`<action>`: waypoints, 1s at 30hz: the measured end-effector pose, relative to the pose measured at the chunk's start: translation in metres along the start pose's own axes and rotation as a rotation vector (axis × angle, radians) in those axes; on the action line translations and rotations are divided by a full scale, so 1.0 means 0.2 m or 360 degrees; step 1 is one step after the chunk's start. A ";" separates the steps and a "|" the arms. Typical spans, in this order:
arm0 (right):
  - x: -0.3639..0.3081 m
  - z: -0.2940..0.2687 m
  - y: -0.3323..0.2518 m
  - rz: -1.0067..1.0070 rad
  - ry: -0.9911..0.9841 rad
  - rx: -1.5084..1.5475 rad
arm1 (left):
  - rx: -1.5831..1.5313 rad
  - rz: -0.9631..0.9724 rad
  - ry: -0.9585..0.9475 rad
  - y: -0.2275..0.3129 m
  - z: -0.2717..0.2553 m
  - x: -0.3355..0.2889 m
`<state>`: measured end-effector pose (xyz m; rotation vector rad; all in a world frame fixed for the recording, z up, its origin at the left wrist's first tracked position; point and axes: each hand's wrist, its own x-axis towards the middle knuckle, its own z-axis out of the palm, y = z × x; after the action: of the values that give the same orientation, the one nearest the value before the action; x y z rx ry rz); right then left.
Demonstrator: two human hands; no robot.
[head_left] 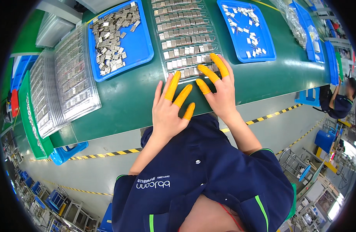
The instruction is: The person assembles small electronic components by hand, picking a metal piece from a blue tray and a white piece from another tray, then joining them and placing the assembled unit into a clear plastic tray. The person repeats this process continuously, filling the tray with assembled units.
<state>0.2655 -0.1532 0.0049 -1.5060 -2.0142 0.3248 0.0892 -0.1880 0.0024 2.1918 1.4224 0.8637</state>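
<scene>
A clear plastic tray (161,48) stretches away from me, its rows filled with small rectangular metal pieces. Yellow finger covers are on the thumb and two fingers of each hand. My left hand (167,110) is at the tray's near left corner, fingers spread and nothing visible in them. Over the nearest rows lies my right hand (221,91), its covered fingers stretched out and apart, the tips at or just above the pieces; no piece shows in its grip. Left of the tray, a blue bin (141,54) holds many loose metal pieces (112,42).
Another blue bin (263,44) with small white parts stands at the right. Stacked clear trays (75,87) and a green bin (44,141) are on the left of the green table (120,112). A person (342,101) is at the far right, near a blue stool (311,96).
</scene>
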 end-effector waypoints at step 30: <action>-0.05 -0.01 0.07 0.0172 0.0137 0.0063 | 0.0007 -0.0212 0.0103 0.02 0.01 0.05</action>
<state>0.2793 -0.1580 -0.0026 -1.5805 -1.8533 0.3358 0.0966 -0.1812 0.0054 2.0622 1.5822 0.8917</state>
